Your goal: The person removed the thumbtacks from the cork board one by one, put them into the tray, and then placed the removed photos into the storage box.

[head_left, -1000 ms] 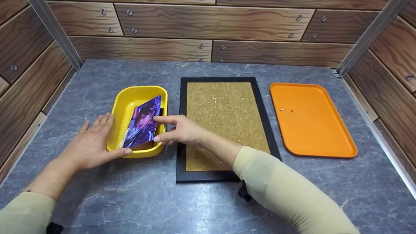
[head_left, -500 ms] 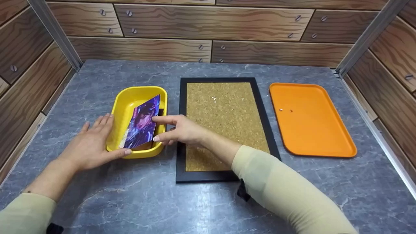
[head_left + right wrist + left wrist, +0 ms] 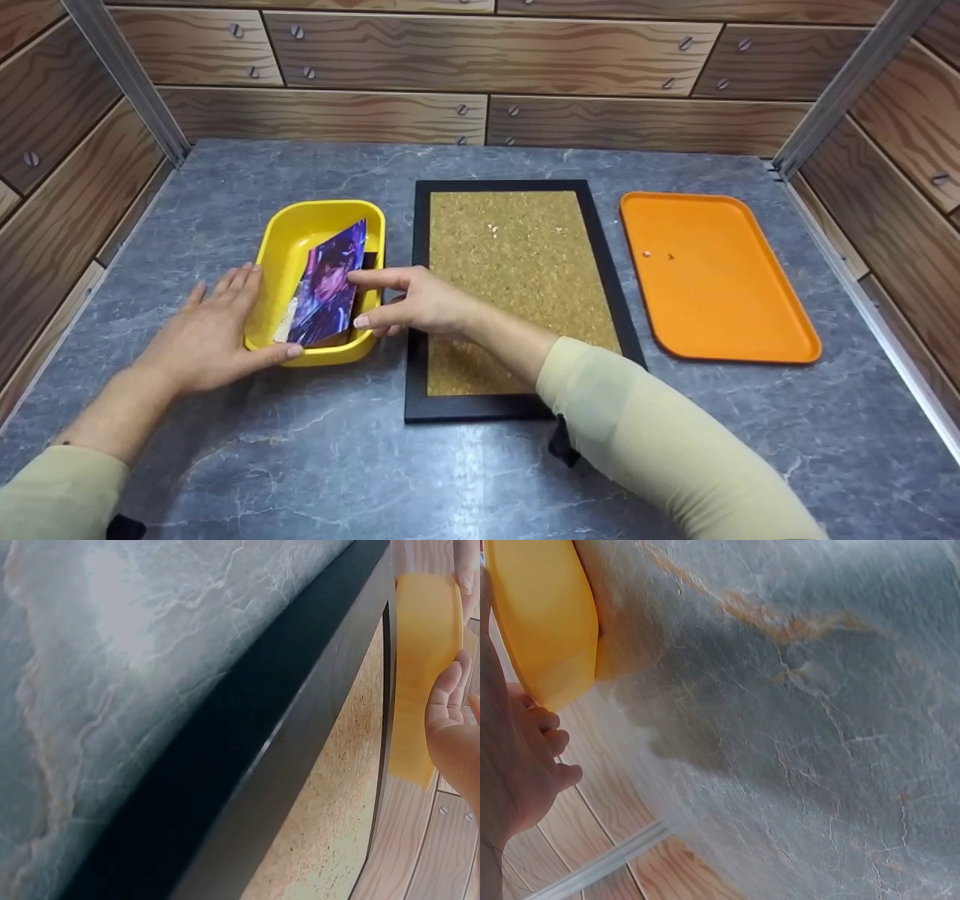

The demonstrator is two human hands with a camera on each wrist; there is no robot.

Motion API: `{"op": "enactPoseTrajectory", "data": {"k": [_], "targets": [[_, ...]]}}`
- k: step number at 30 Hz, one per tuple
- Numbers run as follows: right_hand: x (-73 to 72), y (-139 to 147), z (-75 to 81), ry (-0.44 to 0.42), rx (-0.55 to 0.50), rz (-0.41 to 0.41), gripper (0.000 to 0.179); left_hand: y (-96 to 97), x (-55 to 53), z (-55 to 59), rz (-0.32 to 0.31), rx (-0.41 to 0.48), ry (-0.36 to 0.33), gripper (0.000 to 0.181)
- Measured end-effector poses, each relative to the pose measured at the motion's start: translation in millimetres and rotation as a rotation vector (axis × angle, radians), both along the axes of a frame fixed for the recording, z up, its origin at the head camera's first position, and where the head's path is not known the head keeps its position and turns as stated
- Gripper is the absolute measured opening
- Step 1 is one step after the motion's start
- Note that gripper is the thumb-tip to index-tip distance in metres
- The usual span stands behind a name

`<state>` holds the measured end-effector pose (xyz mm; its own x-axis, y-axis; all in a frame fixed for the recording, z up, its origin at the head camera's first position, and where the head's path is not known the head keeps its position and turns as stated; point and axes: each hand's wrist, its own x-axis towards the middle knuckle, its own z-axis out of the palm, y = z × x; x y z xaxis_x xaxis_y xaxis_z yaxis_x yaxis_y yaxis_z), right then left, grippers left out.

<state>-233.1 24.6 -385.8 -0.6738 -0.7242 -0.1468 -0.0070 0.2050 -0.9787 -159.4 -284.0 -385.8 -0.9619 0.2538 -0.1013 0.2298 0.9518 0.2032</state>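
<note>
A yellow plastic bin (image 3: 289, 225) stands at the left of the table. Inside it leans a picture card (image 3: 324, 289) printed in purple and blue. My right hand (image 3: 427, 300) reaches over the bin's right rim. Its index fingertip touches the card's right edge, and the thumb tip lies by the rim; the other fingers are partly hidden. My left hand (image 3: 206, 330) rests against the bin's left side, fingers stretched along the wall, thumb on the front rim. Beneath the card show a whitish piece (image 3: 286, 321) and a dark piece (image 3: 370, 261), too covered to identify.
A black-framed cork board (image 3: 517, 270) lies right of the bin, under my right forearm, with small shiny bits on it. Farther right, an orange tray (image 3: 727, 300) carries a couple of tiny items. Wood-patterned walls (image 3: 480, 52) enclose the grey marbled table (image 3: 300, 457).
The card's right edge has shifted slightly left along with my right index finger. More of the whitish piece shows at the card's lower left. My left hand stays in place.
</note>
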Motion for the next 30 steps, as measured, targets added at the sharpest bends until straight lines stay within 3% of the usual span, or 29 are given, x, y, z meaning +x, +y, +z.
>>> {"op": "enactPoseTrajectory", "data": {"k": [30], "targets": [[3.4,7.8,1.4,0.004,-0.008,-0.002,0.074,-0.3,-1.6,0.3,0.0,-0.003,-0.013,0.128]]}}
